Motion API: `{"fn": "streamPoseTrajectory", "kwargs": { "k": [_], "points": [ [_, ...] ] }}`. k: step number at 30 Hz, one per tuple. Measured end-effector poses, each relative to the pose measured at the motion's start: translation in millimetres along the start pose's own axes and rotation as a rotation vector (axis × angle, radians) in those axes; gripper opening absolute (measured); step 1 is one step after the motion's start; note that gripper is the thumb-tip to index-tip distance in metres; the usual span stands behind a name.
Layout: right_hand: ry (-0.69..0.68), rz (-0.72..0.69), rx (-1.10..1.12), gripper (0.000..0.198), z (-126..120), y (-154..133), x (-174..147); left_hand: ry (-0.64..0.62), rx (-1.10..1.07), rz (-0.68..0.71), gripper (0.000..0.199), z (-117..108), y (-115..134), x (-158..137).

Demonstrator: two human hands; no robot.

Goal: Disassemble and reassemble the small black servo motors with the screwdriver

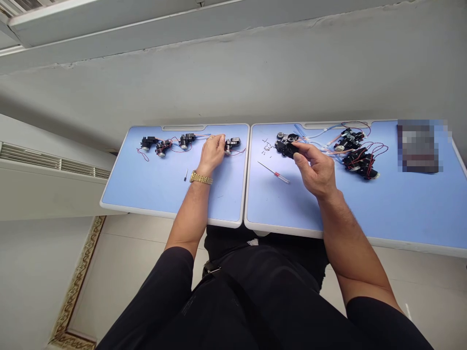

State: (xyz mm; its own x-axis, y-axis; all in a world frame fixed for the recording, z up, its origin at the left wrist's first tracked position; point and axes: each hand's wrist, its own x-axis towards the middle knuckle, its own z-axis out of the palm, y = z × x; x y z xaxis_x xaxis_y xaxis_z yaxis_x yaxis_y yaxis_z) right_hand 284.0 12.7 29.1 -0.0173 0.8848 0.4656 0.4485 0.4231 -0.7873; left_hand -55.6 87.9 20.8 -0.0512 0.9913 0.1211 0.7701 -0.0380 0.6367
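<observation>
My right hand [316, 167] pinches a black round plastic part [291, 150] between thumb and fingers, just above the right table. Beside that part lie other black pieces [280, 136] and a scatter of small screws [268, 147]. My left hand [213, 151], a gold watch on its wrist, is over the left table with its fingers pressed together. Whatever those fingers hold, if anything, is hidden. Close to their right sits a small black motor-like unit [233, 144] with a red wire. A screwdriver [280, 177] with a clear and red handle lies in front of the screws.
Several black wired units [163, 147] line the left table's back. More units [359, 163] with red wires and blue tubes [323, 132] lie right of my right hand. A small dark-ended tool [186, 175] lies near the watch. A blurred dark object [418, 146] is far right.
</observation>
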Motion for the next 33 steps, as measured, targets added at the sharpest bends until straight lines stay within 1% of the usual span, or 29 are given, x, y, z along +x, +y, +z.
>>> {"fn": "streamPoseTrajectory", "kwargs": {
  "k": [3,5,7,10,11,15,22,25,27,29,33],
  "points": [
    [0.000,0.001,0.005,0.047,0,0,0,0.125,-0.091,-0.079,0.036,-5,-3,2],
    [-0.003,0.011,0.001,0.048,0,0,0,0.138,-0.079,-0.110,0.029,-9,-4,2],
    [-0.005,0.019,-0.001,0.048,-1,0,0,0.085,-0.028,-0.128,0.026,-11,-5,1],
    [-0.006,0.021,0.006,0.048,-1,1,0,-0.028,0.025,-0.144,0.033,-10,-6,-2],
    [-0.006,0.019,0.008,0.048,-1,1,0,-0.047,0.039,-0.149,0.035,-10,-6,-2],
    [-0.005,0.009,0.011,0.046,0,1,0,-0.060,0.094,-0.166,0.035,-6,-4,-3],
    [-0.008,0.012,0.008,0.046,-1,2,-1,-0.093,0.114,-0.146,0.023,-4,5,-5],
    [-0.011,0.010,0.016,0.047,-1,3,-1,-0.081,0.105,-0.085,0.016,-4,8,-7],
    [-0.010,0.009,0.019,0.047,-1,3,-1,-0.051,0.069,-0.004,0.014,-3,10,-8],
    [-0.005,0.008,0.017,0.048,-1,3,-1,-0.015,0.012,0.093,0.017,-2,11,-10],
    [0.003,0.005,0.012,0.048,-1,3,-1,0.073,-0.100,0.269,0.029,3,10,-10]
  ]
}}
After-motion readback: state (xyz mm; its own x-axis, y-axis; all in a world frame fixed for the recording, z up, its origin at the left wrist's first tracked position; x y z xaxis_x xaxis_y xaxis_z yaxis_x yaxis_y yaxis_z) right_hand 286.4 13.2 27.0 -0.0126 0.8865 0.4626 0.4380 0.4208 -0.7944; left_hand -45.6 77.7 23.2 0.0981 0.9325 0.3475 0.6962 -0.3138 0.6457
